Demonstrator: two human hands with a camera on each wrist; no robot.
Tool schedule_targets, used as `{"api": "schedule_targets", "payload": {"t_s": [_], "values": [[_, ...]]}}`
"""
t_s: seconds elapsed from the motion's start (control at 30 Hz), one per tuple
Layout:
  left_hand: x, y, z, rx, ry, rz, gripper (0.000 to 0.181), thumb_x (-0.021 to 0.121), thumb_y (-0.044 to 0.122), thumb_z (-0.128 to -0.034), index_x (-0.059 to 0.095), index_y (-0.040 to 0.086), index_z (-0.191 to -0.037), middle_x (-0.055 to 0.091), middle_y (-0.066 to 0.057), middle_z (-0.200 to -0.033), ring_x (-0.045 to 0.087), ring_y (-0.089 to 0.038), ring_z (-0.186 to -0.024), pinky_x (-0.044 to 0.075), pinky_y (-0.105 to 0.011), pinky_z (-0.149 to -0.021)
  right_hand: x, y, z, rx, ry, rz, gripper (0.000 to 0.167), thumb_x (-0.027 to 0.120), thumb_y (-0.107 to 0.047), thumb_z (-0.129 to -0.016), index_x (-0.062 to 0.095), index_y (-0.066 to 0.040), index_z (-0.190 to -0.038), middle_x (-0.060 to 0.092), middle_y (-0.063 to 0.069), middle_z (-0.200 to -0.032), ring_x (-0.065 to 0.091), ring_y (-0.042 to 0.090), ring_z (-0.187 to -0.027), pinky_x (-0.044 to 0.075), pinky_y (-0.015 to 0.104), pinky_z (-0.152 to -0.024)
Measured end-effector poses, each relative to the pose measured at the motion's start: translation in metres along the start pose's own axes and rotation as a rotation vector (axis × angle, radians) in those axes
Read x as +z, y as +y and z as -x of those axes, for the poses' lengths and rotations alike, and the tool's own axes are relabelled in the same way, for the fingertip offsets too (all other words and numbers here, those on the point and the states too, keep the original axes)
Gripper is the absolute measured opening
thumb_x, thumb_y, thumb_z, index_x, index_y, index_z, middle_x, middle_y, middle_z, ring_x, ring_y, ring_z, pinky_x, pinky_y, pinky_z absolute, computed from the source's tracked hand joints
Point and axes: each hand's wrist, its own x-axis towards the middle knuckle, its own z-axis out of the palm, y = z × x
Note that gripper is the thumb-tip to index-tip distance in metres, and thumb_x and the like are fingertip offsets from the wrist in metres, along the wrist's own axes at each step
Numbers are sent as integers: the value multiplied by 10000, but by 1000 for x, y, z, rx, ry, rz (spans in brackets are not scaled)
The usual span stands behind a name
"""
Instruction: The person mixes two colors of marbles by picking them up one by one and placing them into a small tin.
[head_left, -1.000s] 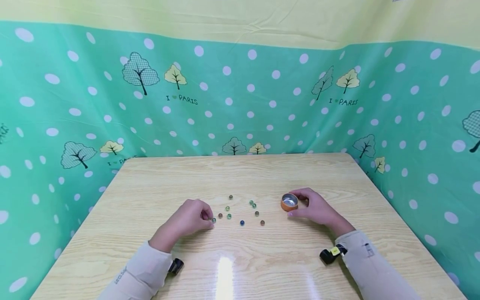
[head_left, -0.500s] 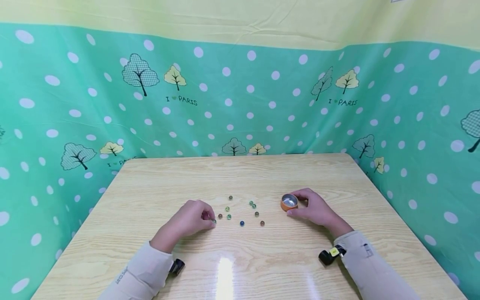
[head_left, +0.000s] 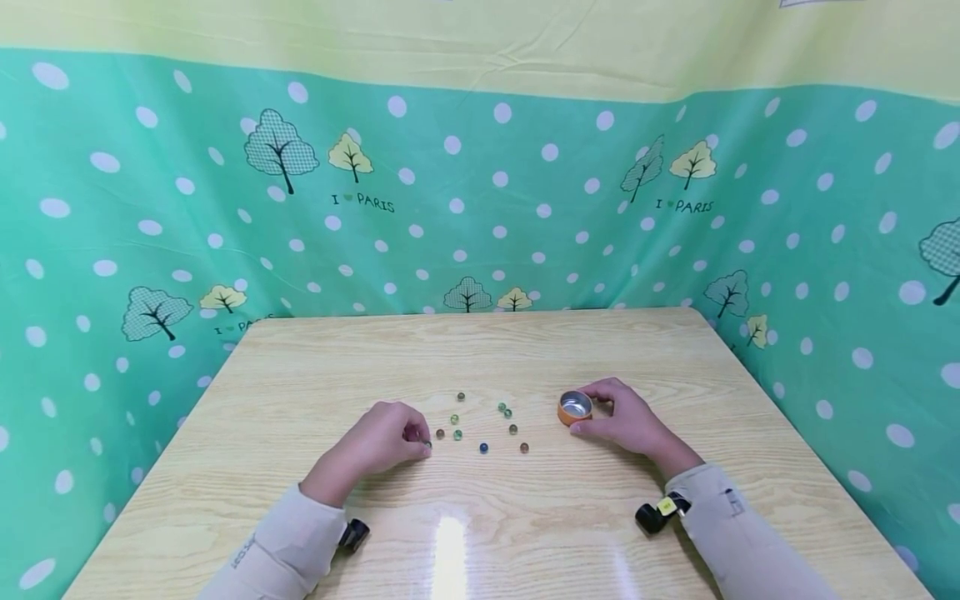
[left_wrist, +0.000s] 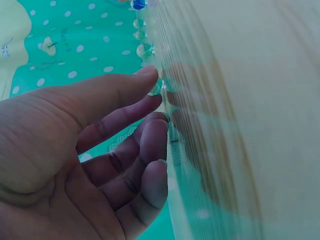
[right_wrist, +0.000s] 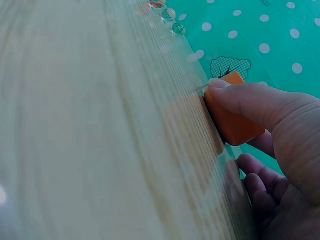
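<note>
My left hand (head_left: 382, 433) is at the left end of a loose group of marbles. Its thumb and index finger pinch a greenish marble (left_wrist: 155, 89), largely covered by the fingertips; the other fingers are curled beneath. On the right, my right hand (head_left: 626, 418) grips a small round orange cup (head_left: 575, 408) with a silvery inside, thumb on the near side and fingers behind. The cup stands upright on the table, and no marble shows in it. Between the hands lie several marbles, among them a blue marble (head_left: 483, 448), a brown marble (head_left: 524, 448) and a green marble (head_left: 457, 435).
The marbles rest on a light wood-grain table (head_left: 360, 358). A green dotted cloth (head_left: 480, 208) hangs behind it and along both sides. Small black cameras (head_left: 352, 535) sit at both wrists. Light glares off the table's front.
My left thumb and finger have closed over the greenish marble, which showed more clearly before. The orange cup and right hand have shifted slightly left. The other marbles lie where they were.
</note>
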Motion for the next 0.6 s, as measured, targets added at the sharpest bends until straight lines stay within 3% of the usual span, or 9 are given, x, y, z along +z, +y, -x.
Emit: {"api": "schedule_targets", "payload": {"t_s": [0.27, 0.6], "values": [[-1, 2, 0, -6, 19, 9, 159, 866, 163, -842, 730, 204, -769, 651, 104, -738, 585, -82, -690, 513, -292, -681, 1, 3, 0, 4, 4, 16, 576, 945, -393, -740, 732, -202, -1240, 630, 48, -1268, 562, 295, -1230, 436, 553, -1065], [-4, 22, -13, 16, 53, -13, 126, 843, 178, -865, 744, 197, -791, 649, 104, -752, 581, -91, -701, 517, -295, -697, 0, 1, 1, -4, 2, 31, 584, 943, -414, -737, 734, -204, -1240, 622, 55, -1272, 556, 324, -1239, 438, 582, -1061]]}}
